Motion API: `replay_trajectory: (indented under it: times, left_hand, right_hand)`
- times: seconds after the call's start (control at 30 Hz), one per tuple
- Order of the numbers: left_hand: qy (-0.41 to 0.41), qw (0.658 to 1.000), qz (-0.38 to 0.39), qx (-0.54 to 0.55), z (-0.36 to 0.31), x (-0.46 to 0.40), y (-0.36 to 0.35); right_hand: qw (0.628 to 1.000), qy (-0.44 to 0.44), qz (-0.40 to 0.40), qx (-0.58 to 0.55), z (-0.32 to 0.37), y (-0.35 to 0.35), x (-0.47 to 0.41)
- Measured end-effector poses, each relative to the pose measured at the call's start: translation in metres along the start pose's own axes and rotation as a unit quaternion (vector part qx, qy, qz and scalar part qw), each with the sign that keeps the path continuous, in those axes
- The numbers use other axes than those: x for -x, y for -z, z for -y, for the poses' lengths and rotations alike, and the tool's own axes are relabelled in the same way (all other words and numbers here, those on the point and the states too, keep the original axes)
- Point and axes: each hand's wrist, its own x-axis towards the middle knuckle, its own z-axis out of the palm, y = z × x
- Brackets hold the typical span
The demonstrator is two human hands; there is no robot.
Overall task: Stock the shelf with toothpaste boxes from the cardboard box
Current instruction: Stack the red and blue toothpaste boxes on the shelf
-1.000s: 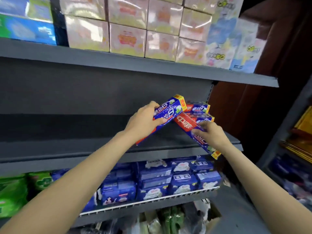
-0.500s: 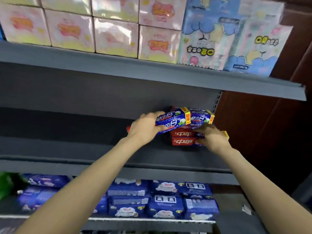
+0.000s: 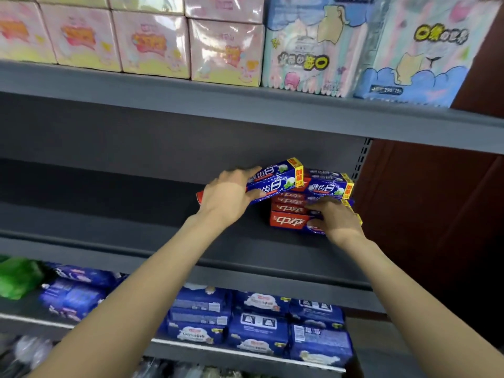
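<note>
Here, the left hand [image 3: 227, 199] is gripping a blue toothpaste box [image 3: 272, 181], tilting it over the stack of toothpaste boxes [image 3: 294, 211] sitting at the right end of the grey middle shelf [image 3: 136, 241]. The right hand [image 3: 336, 218] is curling around the stack's front, holding it.

Pink packs [image 3: 152, 42] and light blue packs [image 3: 308, 45] sit up top, with dark blue packs [image 3: 259, 326] and green bags [image 3: 19, 276] down low.
</note>
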Motion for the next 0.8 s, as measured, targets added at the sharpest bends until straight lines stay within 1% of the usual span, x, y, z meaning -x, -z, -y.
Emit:
replay_trajectory:
  times: [0.23, 0.37, 0.5, 0.53, 0.57, 0.6, 0.63, 0.67, 0.7, 0.73, 0.77, 0.8]
  left_hand:
    - [0.005, 1.000, 0.003, -0.001, -0.001, -0.007, -0.002]
    - [-0.005, 1.000, 0.015, 0.002, -0.004, -0.009, -0.008]
    - [-0.014, 0.999, 0.029, 0.009, -0.007, -0.011, -0.014]
    - [-0.018, 0.999, 0.033, 0.012, -0.007, -0.011, -0.015]
    - [-0.022, 0.999, 0.038, 0.012, -0.008, -0.011, -0.016]
    - [-0.025, 0.999, 0.047, 0.008, -0.010, -0.010, -0.018]
    - [-0.029, 0.998, 0.058, -0.002, -0.011, -0.009, -0.021]
    - [-0.034, 0.997, 0.070, -0.015, -0.013, -0.008, -0.025]
    - [-0.041, 0.995, 0.082, -0.025, -0.015, -0.007, -0.029]
    - [-0.047, 0.994, 0.092, -0.027, -0.017, -0.007, -0.033]
    - [-0.053, 0.993, 0.101, -0.023, -0.019, -0.007, -0.036]
    - [-0.059, 0.992, 0.108, -0.016, -0.022, -0.008, -0.039]
  right_hand:
    - [1.000, -0.001, -0.022, -0.020, -0.011, -0.010, -0.003]
    - [0.998, 0.023, -0.046, 0.047, -0.008, -0.012, -0.005]
    - [0.997, 0.021, -0.035, 0.059, -0.003, -0.012, -0.006]
    - [0.999, 0.022, -0.038, 0.030, -0.004, -0.011, -0.006]
    - [0.998, 0.017, -0.048, -0.026, -0.005, -0.009, -0.007]
    - [0.992, 0.008, -0.056, -0.109, -0.007, -0.005, -0.006]
    - [0.976, 0.001, -0.056, -0.211, -0.009, 0.003, -0.003]
    - [0.950, 0.008, -0.045, -0.308, -0.012, 0.011, 0.001]
    - [0.925, 0.029, -0.028, -0.377, -0.015, 0.021, 0.006]
    - [0.919, 0.056, -0.003, -0.390, -0.016, 0.030, 0.012]
    - [0.928, 0.083, 0.021, -0.363, -0.017, 0.037, 0.018]
    - [0.947, 0.105, 0.029, -0.303, -0.018, 0.041, 0.021]
